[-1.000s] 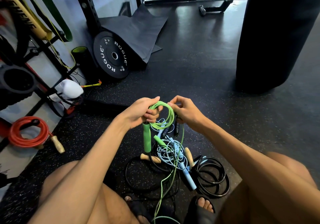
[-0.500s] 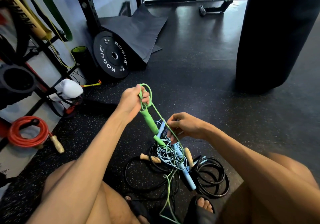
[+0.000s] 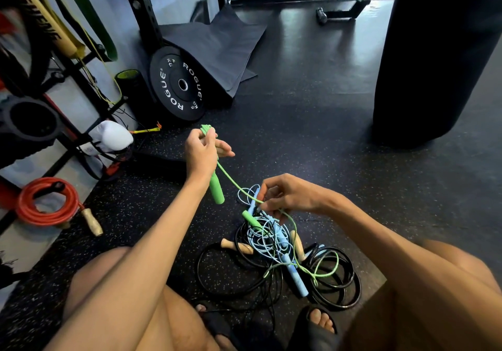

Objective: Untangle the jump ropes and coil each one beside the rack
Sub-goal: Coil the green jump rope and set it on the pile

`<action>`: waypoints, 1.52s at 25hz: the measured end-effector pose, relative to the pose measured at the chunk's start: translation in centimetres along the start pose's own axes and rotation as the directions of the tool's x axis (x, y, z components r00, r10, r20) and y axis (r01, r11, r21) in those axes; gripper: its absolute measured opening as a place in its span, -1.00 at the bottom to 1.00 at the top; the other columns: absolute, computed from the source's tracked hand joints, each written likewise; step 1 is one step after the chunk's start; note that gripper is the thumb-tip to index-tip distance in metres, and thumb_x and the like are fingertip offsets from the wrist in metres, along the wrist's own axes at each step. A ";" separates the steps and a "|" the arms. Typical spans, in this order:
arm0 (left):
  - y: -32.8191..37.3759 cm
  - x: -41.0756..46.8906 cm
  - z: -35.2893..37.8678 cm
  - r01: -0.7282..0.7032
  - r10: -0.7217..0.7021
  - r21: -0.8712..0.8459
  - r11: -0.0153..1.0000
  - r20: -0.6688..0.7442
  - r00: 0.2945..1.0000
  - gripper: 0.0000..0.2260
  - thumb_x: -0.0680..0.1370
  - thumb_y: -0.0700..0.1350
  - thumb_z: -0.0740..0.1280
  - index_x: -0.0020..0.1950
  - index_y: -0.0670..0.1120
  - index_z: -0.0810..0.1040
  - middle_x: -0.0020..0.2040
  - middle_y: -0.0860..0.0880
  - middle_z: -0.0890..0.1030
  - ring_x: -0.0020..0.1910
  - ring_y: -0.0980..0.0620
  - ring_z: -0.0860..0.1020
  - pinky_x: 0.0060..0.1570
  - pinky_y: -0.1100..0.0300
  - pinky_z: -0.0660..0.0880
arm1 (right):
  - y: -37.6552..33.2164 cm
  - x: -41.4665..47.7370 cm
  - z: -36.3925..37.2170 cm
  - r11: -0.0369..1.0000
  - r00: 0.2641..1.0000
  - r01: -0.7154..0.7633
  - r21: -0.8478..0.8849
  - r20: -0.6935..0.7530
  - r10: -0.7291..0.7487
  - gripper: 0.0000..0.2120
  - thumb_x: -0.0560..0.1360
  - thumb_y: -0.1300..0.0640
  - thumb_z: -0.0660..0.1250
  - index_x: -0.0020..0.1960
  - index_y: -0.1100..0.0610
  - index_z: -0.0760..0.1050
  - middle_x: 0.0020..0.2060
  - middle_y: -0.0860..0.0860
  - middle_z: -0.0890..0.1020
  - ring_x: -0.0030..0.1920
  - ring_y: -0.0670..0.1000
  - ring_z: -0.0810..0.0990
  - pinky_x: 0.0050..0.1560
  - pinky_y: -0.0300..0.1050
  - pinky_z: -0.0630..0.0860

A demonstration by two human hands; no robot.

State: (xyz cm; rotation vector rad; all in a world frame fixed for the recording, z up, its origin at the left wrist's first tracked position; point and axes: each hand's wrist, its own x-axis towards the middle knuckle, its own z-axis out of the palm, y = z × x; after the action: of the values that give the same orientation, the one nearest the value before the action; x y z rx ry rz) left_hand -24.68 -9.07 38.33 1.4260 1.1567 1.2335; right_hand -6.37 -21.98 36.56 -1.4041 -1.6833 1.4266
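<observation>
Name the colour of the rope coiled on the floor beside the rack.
Red: the coiled rope shows clearly at the left of the head view.

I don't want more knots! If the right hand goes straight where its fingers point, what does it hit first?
Probably the light blue rope. Its loop and handle sit right at the fingertips of the right hand, which points left. Depth is unclear. The hanging handle of the green rope lies beyond.

Open floor stretches toward twelve and one o'clock. The punching bag blocks two o'clock; the rack and weight plate crowd ten and eleven; tangled ropes lie at six.
</observation>
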 end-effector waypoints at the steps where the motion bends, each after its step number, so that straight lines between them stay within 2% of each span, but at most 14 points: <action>1: 0.1 -0.3 0.2 -0.011 0.009 0.033 0.999 0.037 0.999 -0.84 0.69 -0.15 0.13 0.02 -0.23 0.38 -0.34 -0.16 0.64 -0.43 -0.12 0.66 -0.37 0.15 0.58 | -0.2 0.0 -0.1 0.997 0.997 0.065 -0.043 -0.027 -0.066 -0.92 0.57 0.27 0.36 0.03 0.29 0.54 -0.22 0.30 0.63 -0.28 0.14 0.58 -0.21 0.13 0.60; 4: 0.2 -0.7 0.7 -0.049 0.018 0.177 0.983 0.175 0.984 -0.82 0.68 -0.14 0.17 -0.05 -0.23 0.38 -0.36 -0.19 0.65 -0.46 -0.16 0.64 -0.42 0.15 0.54 | -1.1 -0.2 -0.6 0.959 0.954 0.207 -0.195 -0.179 -0.242 -0.88 0.62 0.25 0.29 0.01 0.23 0.59 -0.35 0.10 0.58 -0.37 -0.10 0.50 -0.30 -0.23 0.46; 5: 0.2 -0.9 0.8 -0.053 -0.001 0.229 0.972 0.228 0.974 -0.81 0.67 -0.14 0.18 -0.07 -0.22 0.40 -0.38 -0.17 0.64 -0.47 -0.16 0.63 -0.43 0.16 0.52 | -1.4 -0.2 -0.8 0.940 0.926 0.237 -0.248 -0.234 -0.295 -0.87 0.63 0.24 0.27 0.00 0.20 0.60 -0.38 0.08 0.56 -0.39 -0.13 0.46 -0.32 -0.26 0.41; 7: 0.6 -1.7 1.3 -0.047 -0.057 0.287 0.957 0.345 0.937 -0.80 0.67 -0.13 0.20 -0.09 -0.22 0.44 -0.40 -0.16 0.63 -0.51 -0.11 0.60 -0.44 0.16 0.52 | -1.8 -0.2 -1.1 0.910 0.864 0.268 -0.317 -0.339 -0.372 -0.85 0.63 0.25 0.26 -0.04 0.16 0.60 -0.40 0.11 0.55 -0.42 -0.12 0.42 -0.36 -0.23 0.36; 9: 0.9 -2.7 1.8 -0.014 -0.126 0.289 0.957 0.458 0.880 -0.76 0.68 -0.13 0.18 -0.09 -0.24 0.48 -0.43 -0.14 0.56 -0.59 0.01 0.50 -0.51 0.19 0.46 | -1.9 -0.1 -1.5 0.913 0.801 0.272 -0.306 -0.453 -0.390 -0.85 0.62 0.27 0.26 -0.08 0.15 0.56 -0.42 0.08 0.53 -0.43 -0.07 0.41 -0.38 -0.12 0.38; 11: 1.2 -3.5 2.1 0.066 -0.196 0.240 0.969 0.572 0.797 -0.69 0.70 -0.09 0.12 -0.09 -0.25 0.49 -0.49 -0.08 0.42 -0.63 0.08 0.34 -0.55 0.21 0.34 | -1.9 0.0 -1.9 0.930 0.746 0.255 -0.265 -0.558 -0.364 -0.87 0.61 0.28 0.26 -0.11 0.18 0.51 -0.43 0.07 0.54 -0.43 -0.02 0.43 -0.38 -0.01 0.41; 13: 1.5 -3.7 2.1 0.169 -0.225 0.149 0.974 0.676 0.702 -0.62 0.72 -0.04 0.06 -0.09 -0.25 0.49 -0.53 -0.02 0.28 -0.61 0.08 0.18 -0.52 0.23 0.25 | -1.6 0.1 -2.2 0.939 0.714 0.246 -0.241 -0.610 -0.344 -0.89 0.60 0.26 0.27 -0.11 0.20 0.47 -0.43 0.09 0.57 -0.45 0.00 0.45 -0.37 0.01 0.44; 15: 1.9 -3.7 1.8 0.237 -0.240 0.109 0.965 0.728 0.643 -0.58 0.71 0.01 0.05 -0.10 -0.25 0.50 -0.52 0.01 0.20 -0.57 0.07 0.11 -0.50 0.22 0.20 | -1.2 0.4 -2.2 0.945 0.703 0.231 -0.231 -0.632 -0.326 -0.87 0.61 0.22 0.30 -0.12 0.21 0.44 -0.45 0.07 0.56 -0.46 -0.02 0.45 -0.39 -0.06 0.42; 18: 2.9 -3.9 1.5 0.281 -0.245 0.088 0.956 0.766 0.594 -0.61 0.70 -0.01 0.08 -0.17 -0.21 0.48 -0.54 0.04 0.16 -0.56 0.07 0.07 -0.49 0.19 0.12 | -0.7 0.8 -2.2 0.956 0.713 0.195 -0.219 -0.638 -0.292 -0.80 0.60 0.12 0.34 -0.13 0.20 0.42 -0.44 0.05 0.54 -0.45 -0.05 0.41 -0.40 -0.10 0.38; 24: 3.3 -3.6 0.9 0.387 -0.274 0.069 0.919 0.818 0.505 -0.61 0.67 -0.04 0.08 -0.28 -0.14 0.48 -0.59 0.09 0.13 -0.58 0.10 0.04 -0.46 0.13 0.00 | -0.6 1.1 -2.3 0.964 0.770 0.228 -0.136 -0.581 -0.263 -0.76 0.61 0.07 0.33 -0.12 0.22 0.43 -0.42 0.09 0.49 -0.41 0.02 0.40 -0.41 0.03 0.37; 28: 3.4 -3.5 0.7 0.430 -0.207 -0.062 0.901 0.808 0.551 -0.65 0.68 -0.04 0.09 -0.20 -0.16 0.47 -0.56 0.08 0.13 -0.56 0.10 0.04 -0.47 0.17 0.06 | -0.8 1.2 -1.9 0.977 0.819 0.212 0.023 -0.550 -0.165 -0.80 0.65 0.18 0.24 -0.03 0.33 0.41 -0.37 0.15 0.53 -0.42 0.06 0.52 -0.43 -0.07 0.53; 32: 3.4 -3.0 0.5 0.512 -0.155 -0.309 0.801 0.720 0.677 -0.70 0.70 -0.04 0.05 -0.05 -0.18 0.44 -0.44 0.04 0.16 -0.48 0.08 0.14 -0.37 0.18 0.24 | -0.3 0.7 -1.2 0.981 0.909 0.052 0.185 -0.415 0.030 -0.90 0.67 0.21 0.19 0.05 0.26 0.35 -0.31 0.23 0.61 -0.38 0.18 0.62 -0.31 0.08 0.63; 36: 3.1 -2.0 0.6 0.386 -0.121 -0.490 0.781 0.488 0.864 -0.74 0.72 -0.09 0.02 0.01 -0.19 0.42 -0.38 0.01 0.30 -0.39 0.05 0.26 -0.21 0.13 0.29 | 0.5 0.5 -0.9 0.990 0.960 -0.104 0.094 -0.251 0.125 -0.84 0.63 0.21 0.28 0.07 0.30 0.37 -0.25 0.28 0.68 -0.27 0.33 0.66 -0.19 0.25 0.61; 38: 2.9 -1.3 0.5 0.258 -0.107 -0.513 0.819 0.305 0.946 -0.76 0.72 -0.11 0.05 -0.03 -0.17 0.42 -0.39 0.01 0.35 -0.40 0.06 0.31 -0.26 0.18 0.33 | 0.7 0.4 -0.5 0.988 0.974 -0.151 0.015 -0.169 0.151 -0.85 0.59 0.22 0.35 0.02 0.27 0.40 -0.26 0.26 0.68 -0.28 0.28 0.65 -0.26 0.11 0.60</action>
State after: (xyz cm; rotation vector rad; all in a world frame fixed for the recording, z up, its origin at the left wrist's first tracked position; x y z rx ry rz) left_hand -24.00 -10.86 40.89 0.9753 0.6595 1.0805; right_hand -5.77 -21.52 35.99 -1.6335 -1.4948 1.3447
